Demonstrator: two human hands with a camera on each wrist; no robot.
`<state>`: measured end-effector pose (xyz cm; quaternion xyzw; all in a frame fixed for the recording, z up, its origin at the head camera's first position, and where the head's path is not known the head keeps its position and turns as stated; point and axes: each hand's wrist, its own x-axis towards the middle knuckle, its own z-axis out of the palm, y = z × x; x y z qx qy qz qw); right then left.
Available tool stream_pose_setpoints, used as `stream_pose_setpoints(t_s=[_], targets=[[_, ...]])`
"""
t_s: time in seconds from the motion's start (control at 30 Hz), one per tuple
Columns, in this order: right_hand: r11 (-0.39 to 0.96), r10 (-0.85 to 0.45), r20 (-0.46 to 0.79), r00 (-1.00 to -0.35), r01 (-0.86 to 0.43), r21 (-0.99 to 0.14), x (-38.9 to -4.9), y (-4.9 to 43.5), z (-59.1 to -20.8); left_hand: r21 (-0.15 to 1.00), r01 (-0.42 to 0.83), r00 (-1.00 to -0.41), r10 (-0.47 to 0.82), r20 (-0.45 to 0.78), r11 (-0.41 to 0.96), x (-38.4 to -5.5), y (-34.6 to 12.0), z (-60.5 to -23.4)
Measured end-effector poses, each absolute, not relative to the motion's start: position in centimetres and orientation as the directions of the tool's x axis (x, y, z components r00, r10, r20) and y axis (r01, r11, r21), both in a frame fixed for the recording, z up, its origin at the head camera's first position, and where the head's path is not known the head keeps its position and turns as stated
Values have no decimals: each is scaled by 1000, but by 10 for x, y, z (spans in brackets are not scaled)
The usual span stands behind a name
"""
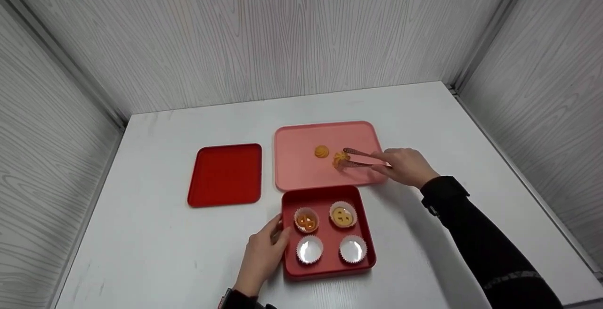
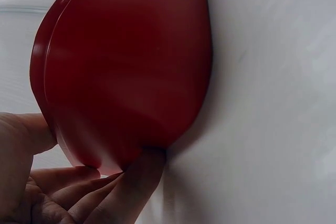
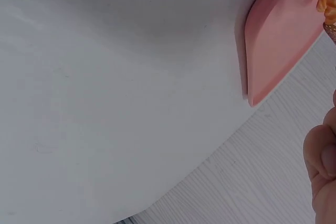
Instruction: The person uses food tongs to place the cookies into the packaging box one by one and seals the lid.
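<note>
My right hand [image 1: 406, 165] holds a pair of tongs [image 1: 360, 164] over the right part of the pink tray [image 1: 297, 174]. The tips of the tongs are at a swirled golden cookie [image 1: 340, 158]; whether it is off the tray, I cannot tell. Left of it lies a second swirled cookie [image 1: 321, 151]. With the thumb by the rim and fingers against the outer wall, my left hand [image 1: 263, 255] grips the red box [image 1: 330, 271] at its left side. In the left wrist view the box wall [image 2: 126, 61] fills much of the picture.
Inside the box, one paper cup [image 1: 306, 220] holds a glossy brown pretzel-like cookie, another [image 1: 343, 215] a round button-like cookie. Two front cups [image 1: 310, 249] show bare bottoms. A flat red tray [image 1: 226, 174] lies to the left. Wood-grain panels [image 1: 282, 36] border the white table [image 1: 150, 233].
</note>
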<state>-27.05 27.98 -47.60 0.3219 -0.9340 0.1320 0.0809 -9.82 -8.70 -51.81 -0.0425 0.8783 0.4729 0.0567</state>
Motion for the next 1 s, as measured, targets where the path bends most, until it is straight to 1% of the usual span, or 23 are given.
stream_pose_setpoints(t_s=[0.2, 0.5, 0.7, 0.87, 1.0], targets=[[722, -598, 353, -720, -675, -152, -262, 288, -471, 829, -122, -991, -19, -133, 546, -99, -87, -518], [627, -655, 499, -568, -777, -60, -233, 294, -456, 830, -116, -991, -6, -134, 546, -99, -88, -519], [575, -688, 525, -500, -818, -25, -209, 296, -447, 831, -100, -993, -5, -116, 547, -99, -89, -518], [520, -709, 539, -454, -853, -34, -192, 297, -439, 829, -87, -994, 2, -105, 552, -98, -90, -517], [489, -732, 529, -430, -872, -32, -179, 299, -433, 826, -91, -994, 0, -109, 556, -99, -90, -517]])
